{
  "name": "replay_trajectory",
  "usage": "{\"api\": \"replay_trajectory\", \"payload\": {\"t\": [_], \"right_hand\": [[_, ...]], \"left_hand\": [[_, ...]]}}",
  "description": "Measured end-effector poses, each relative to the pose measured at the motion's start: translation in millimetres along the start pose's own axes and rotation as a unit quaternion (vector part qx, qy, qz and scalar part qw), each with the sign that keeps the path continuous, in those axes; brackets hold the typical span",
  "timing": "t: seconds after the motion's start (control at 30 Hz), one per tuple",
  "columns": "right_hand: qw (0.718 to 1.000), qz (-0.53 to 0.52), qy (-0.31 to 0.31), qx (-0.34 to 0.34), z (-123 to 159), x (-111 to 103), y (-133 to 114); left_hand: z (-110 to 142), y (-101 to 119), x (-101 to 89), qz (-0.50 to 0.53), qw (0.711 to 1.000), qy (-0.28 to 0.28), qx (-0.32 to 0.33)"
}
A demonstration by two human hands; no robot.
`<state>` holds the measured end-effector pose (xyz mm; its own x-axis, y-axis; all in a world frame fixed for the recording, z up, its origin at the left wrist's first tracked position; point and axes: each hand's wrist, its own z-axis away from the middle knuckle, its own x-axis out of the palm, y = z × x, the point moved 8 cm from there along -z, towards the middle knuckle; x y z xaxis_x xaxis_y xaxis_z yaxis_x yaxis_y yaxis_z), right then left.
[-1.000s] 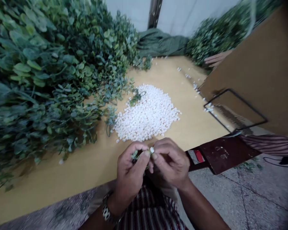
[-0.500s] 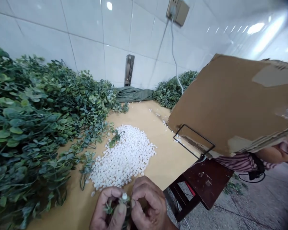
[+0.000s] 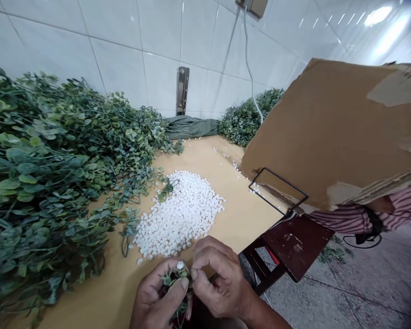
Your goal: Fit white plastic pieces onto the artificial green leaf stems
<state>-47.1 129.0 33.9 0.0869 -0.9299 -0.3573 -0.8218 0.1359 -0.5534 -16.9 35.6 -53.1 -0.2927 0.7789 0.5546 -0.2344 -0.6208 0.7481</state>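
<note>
At the near edge of the table, my left hand is closed around a small bunch of artificial green sprigs, thumb across it. A white plastic piece sits on top of the bunch. My right hand is beside it, thumb and forefinger pinched against the bunch's right side. What lies between those fingertips is too small to make out. Just beyond both hands spreads a pile of small white plastic pieces. One loose leafy sprig rests on the pile's left edge.
Heaped artificial foliage covers the left side, with more foliage at the back. A cardboard sheet stands at the right beside a black wire frame. Behind it is a person in a striped garment. A dark red stool stands below.
The view has shifted, so the wall socket sits higher in the picture. Both hands stay together at the bunch, a little more of the right forearm showing.
</note>
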Motion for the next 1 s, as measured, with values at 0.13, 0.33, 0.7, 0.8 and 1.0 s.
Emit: {"api": "replay_trajectory", "payload": {"t": [0.13,0.33,0.7,0.8,1.0], "right_hand": [[1.0,-0.022,-0.022,0.004,0.7,1.9,-3.7],[0.995,0.032,-0.097,0.02,1.4,-21.9,36.1],[0.932,0.237,-0.125,0.244,-8.4,-74.1,148.5],[0.93,0.258,-0.126,0.23,-6.8,-70.1,141.5],[0.931,0.304,-0.072,0.187,3.3,-75.6,135.8]], "left_hand": [[0.9,6.0,4.4,-0.03,0.999,-0.008,0.02],[-4.8,12.5,-11.5,-0.066,0.995,0.002,0.078],[-9.0,23.8,-20.2,-0.163,0.972,0.1,0.137],[-9.5,26.9,-14.6,-0.174,0.969,0.087,0.15],[-9.1,26.6,-12.2,-0.191,0.969,0.056,0.147]]}}
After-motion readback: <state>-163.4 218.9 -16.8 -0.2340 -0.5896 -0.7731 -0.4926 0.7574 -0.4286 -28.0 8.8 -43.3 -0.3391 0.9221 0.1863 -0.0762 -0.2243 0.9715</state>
